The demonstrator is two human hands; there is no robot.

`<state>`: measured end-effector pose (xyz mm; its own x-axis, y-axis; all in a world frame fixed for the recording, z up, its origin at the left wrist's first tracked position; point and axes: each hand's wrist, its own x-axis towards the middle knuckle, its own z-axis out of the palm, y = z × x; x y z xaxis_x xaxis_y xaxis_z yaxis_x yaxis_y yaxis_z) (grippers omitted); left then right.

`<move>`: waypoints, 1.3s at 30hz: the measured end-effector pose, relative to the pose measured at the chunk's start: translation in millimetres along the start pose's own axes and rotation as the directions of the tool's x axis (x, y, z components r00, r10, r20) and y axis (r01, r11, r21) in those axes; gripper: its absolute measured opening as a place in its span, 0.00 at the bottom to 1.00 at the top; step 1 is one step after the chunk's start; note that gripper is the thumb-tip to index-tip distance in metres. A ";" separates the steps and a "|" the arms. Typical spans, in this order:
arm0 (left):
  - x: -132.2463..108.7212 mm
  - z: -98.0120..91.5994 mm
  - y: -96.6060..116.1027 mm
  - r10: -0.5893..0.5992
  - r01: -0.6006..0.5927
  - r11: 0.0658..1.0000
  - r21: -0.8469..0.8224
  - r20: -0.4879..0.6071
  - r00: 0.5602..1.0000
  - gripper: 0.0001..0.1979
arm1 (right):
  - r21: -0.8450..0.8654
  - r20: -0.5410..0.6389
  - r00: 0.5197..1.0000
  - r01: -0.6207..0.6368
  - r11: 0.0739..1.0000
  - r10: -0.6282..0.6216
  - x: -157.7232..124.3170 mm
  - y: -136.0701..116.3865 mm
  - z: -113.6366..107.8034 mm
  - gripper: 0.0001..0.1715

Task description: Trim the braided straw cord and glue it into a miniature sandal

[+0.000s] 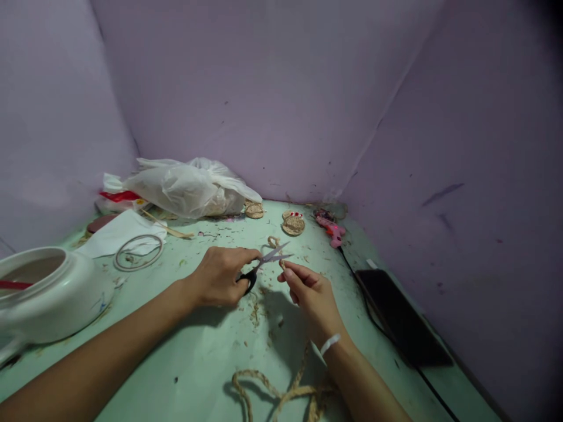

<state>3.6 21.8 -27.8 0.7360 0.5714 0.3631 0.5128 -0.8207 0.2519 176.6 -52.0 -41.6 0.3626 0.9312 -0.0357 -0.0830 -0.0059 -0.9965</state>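
Observation:
My left hand grips a pair of scissors by black handles, with the blades parted and pointing right. Just right of the blade tips, my right hand pinches the end of a braided straw cord between thumb and fingers. A small loop of cord shows behind the blades. More of the braided cord lies in loose curves at the near edge, partly hidden by my right forearm. Whether the blades touch the cord is hard to see.
Round woven coasters lie at the back, near a pink glue gun with a black cable. A dark flat device sits at right. Left are a white pot, a metal ring and a plastic bag. Straw scraps litter the green table.

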 end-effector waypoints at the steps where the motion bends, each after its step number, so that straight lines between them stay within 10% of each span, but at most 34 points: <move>1: -0.2 -0.5 1.2 0.022 -0.023 0.999 0.046 0.020 1.000 0.23 | -0.005 0.001 1.000 0.000 1.000 0.000 0.7 0.7 -0.2 0.16; 16: -1.3 6.3 2.5 0.076 -0.110 0.950 0.291 0.125 0.989 0.29 | -0.001 0.005 0.998 -0.063 0.998 0.063 -2.4 -4.2 0.8 0.17; 35: -0.6 7.7 -4.4 0.079 -0.084 0.996 0.023 0.163 0.983 0.23 | -0.061 0.034 0.999 -0.018 0.998 0.020 -1.7 -2.4 -3.8 0.08; 39: 0.2 6.2 -6.4 -0.002 0.005 0.992 -0.129 0.025 1.000 0.21 | 0.029 -0.023 0.997 -0.071 0.997 0.072 -1.6 -3.0 -1.6 0.15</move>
<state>3.2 27.2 -34.9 0.7460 0.5727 0.3399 0.4552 -0.8110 0.3676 177.7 -54.1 -38.7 0.3769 0.9198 -0.1092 -0.1356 -0.0619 -0.9888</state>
